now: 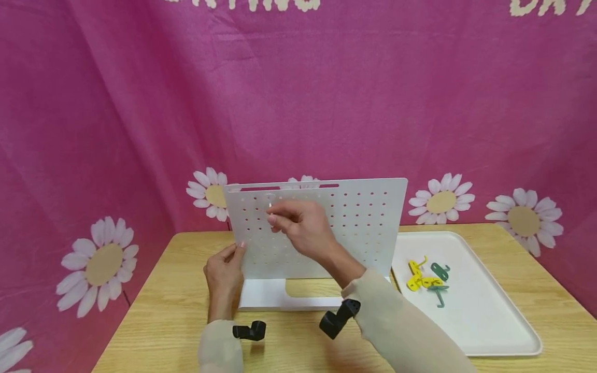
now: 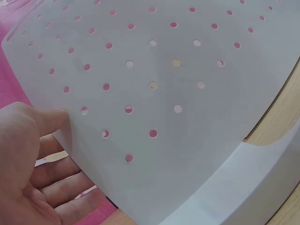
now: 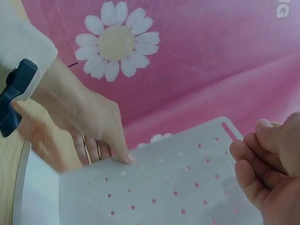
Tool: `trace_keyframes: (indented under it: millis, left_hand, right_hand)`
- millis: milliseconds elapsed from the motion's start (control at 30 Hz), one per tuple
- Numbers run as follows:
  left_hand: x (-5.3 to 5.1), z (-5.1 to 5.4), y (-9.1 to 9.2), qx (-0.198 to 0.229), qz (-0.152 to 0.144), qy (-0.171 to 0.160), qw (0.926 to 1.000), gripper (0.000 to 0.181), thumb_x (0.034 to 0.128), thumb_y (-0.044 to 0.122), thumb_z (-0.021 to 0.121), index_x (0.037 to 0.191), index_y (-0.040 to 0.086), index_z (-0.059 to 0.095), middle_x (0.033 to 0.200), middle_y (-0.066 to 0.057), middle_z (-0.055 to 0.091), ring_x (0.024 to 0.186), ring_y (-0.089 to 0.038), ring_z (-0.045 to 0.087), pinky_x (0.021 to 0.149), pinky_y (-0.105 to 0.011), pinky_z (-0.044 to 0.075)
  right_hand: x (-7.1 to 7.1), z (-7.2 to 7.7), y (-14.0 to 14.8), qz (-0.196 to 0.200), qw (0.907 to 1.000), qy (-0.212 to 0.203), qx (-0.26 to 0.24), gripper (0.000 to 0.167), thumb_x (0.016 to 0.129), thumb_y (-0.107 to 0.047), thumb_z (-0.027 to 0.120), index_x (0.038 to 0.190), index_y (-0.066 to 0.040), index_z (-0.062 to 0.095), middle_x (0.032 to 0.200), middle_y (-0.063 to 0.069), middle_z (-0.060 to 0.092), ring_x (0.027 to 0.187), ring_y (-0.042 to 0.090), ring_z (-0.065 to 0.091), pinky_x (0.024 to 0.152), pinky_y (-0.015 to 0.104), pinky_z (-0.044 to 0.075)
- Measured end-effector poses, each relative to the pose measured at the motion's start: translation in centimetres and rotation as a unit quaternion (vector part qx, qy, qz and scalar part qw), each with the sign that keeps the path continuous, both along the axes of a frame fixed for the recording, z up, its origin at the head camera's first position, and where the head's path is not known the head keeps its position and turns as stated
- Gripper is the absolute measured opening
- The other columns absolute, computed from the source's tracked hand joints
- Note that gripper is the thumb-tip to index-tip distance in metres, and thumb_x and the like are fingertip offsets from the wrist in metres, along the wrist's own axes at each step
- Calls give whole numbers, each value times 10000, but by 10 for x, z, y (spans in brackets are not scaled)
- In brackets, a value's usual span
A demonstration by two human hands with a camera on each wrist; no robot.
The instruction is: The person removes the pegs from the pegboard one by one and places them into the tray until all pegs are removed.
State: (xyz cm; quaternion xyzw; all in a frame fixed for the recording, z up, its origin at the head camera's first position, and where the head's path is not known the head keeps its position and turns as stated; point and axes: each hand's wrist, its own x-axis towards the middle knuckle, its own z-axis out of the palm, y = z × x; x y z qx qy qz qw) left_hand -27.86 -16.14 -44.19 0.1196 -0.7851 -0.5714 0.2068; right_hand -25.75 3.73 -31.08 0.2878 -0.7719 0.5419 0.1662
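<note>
A white pegboard (image 1: pixel 308 270) stands upright on its flat base on the wooden table. My left hand (image 1: pixel 224 269) grips its left edge; the left wrist view shows the thumb (image 2: pixel 49 121) on the front face and the other fingers behind. Near the upper left holes, my right hand (image 1: pixel 305 228) pinches a small white hook (image 1: pixel 270 203) against or just in front of the board. Most of that hook is hidden by the fingers, so whether it sits in a hole cannot be told. In the right wrist view the curled right fingers (image 3: pixel 253 178) cover it.
To the right of the board lies a white tray (image 1: pixel 485 321) holding yellow hooks (image 1: pixel 414 277) and green hooks (image 1: pixel 439 271) in a loose cluster. A pink cloth (image 1: pixel 326 103) with daisies hangs behind the wooden table (image 1: pixel 154 311).
</note>
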Motion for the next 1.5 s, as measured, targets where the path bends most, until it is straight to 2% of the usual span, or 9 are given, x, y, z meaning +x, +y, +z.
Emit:
trace_keyframes:
  millis: [233, 500, 600, 800, 900, 1100, 1233, 1400, 1500]
  left_hand:
    - [-3, 1, -2, 70, 26, -72, 9999, 497, 924, 430, 716, 1211, 24, 718, 1161, -203, 694, 1097, -346, 639, 931, -487, 495]
    - [-4, -3, -2, 43, 8, -148, 9999, 508, 919, 438, 720, 1207, 20, 719, 1164, -210, 690, 1116, -352, 631, 951, -487, 481]
    - [-4, -4, -3, -24, 32, -143, 9999, 500, 922, 438, 715, 1203, 25, 723, 1150, -208, 695, 1104, -350, 636, 941, -485, 482]
    - [-5, -1, -5, -50, 54, -89, 9999, 504, 934, 427, 702, 1220, 12, 710, 1165, -217, 688, 1114, -355, 624, 942, -493, 478]
    - [-5, 1, -5, -39, 49, -42, 10000, 487, 935, 411, 707, 1218, 14, 711, 1169, -213, 687, 1115, -354, 627, 942, -491, 483]
    - [-5, 3, -4, -23, 3, 53, 10000, 459, 932, 377, 722, 1198, 3, 719, 1143, -210, 697, 1088, -340, 647, 921, -473, 497]
    - [-5, 2, -4, -42, 24, 66, 10000, 446, 927, 373, 729, 1183, 7, 728, 1121, -203, 705, 1077, -330, 656, 913, -466, 500]
    - [-4, 2, -4, -71, 80, 74, 9999, 443, 923, 383, 730, 1172, 17, 737, 1105, -200, 710, 1067, -330, 659, 909, -463, 498]
    - [-4, 1, -4, -70, 74, 12, 9999, 461, 926, 395, 723, 1183, 13, 730, 1116, -206, 706, 1071, -340, 655, 913, -470, 498]
  right_hand:
    - [15, -13, 44, -191, 9994, -276, 45, 125, 894, -2, 730, 1011, -5, 775, 816, 57, 730, 712, 161, 699, 656, 311, 561]
    - [33, -43, 107, -601, 9955, -499, 530, 129, 897, -11, 729, 1016, -33, 773, 804, 8, 730, 724, 178, 698, 667, 297, 565]
    - [39, -55, 131, -820, 9934, -488, 638, 116, 894, 3, 726, 994, -31, 773, 771, -29, 720, 700, 154, 687, 638, 293, 562]
    - [47, -79, 180, -1322, 9872, -365, 817, 118, 874, 36, 728, 976, -8, 768, 733, -16, 712, 652, 113, 658, 576, 267, 544]
    - [49, -91, 204, -1707, 9792, -381, 1028, 117, 868, 25, 740, 976, -9, 771, 714, -27, 711, 636, 93, 651, 555, 242, 526]
    - [50, -117, 242, -2428, 9550, -684, 1559, 116, 873, -16, 755, 986, 4, 773, 766, 28, 732, 645, 81, 661, 561, 207, 498]
    - [49, -128, 258, -2630, 9437, -886, 1799, 132, 892, -39, 742, 1007, 19, 767, 801, 75, 742, 629, 109, 685, 545, 216, 501]
    - [47, -138, 271, -2900, 9220, -999, 2364, 136, 912, -93, 730, 998, 3, 771, 679, -7, 695, 590, 105, 614, 528, 255, 439]
    - [48, -142, 276, -2947, 9139, -1117, 2559, 168, 915, -107, 723, 1017, 23, 758, 637, -41, 659, 581, 97, 565, 521, 267, 409]
